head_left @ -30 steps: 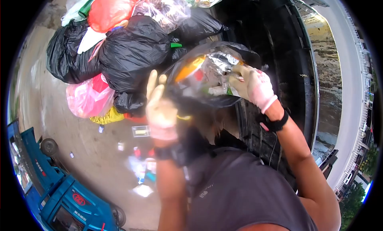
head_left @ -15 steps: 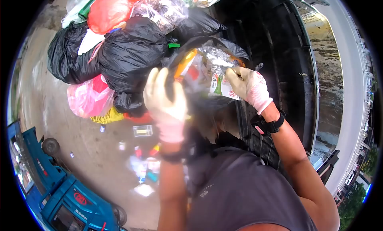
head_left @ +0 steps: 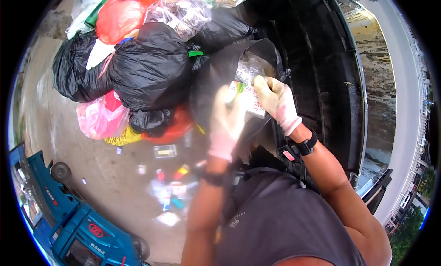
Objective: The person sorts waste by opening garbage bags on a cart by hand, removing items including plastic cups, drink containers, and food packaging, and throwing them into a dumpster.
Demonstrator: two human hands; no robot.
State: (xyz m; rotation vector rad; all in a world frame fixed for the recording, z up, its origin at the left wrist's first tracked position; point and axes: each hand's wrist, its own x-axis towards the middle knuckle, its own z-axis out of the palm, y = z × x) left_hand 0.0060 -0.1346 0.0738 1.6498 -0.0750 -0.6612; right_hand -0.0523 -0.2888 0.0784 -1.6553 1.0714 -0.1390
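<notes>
My right hand (head_left: 277, 104), in a pale glove with a pink cuff, pinches a white carton (head_left: 254, 103) printed with red characters and a green patch. The carton is held over an open black garbage bag (head_left: 212, 78). Crumpled clear plastic (head_left: 250, 68) shows in the bag's mouth. My left hand (head_left: 227, 121), gloved the same way, is at the carton's left side. Motion blurs its fingers, so I cannot tell whether they grip the carton.
Full black bags (head_left: 151, 66), a red bag (head_left: 121, 18) and a pink bag (head_left: 102, 115) are piled to the left. A black ribbed wall (head_left: 317, 82) stands at right. Loose litter (head_left: 172, 192) lies on the ground, with a blue vehicle (head_left: 89, 234) at lower left.
My left hand has moved right, to the carton. My right hand has shifted slightly left with it. The orange packet at the bag's mouth is no longer visible, and the bag's black side shows more.
</notes>
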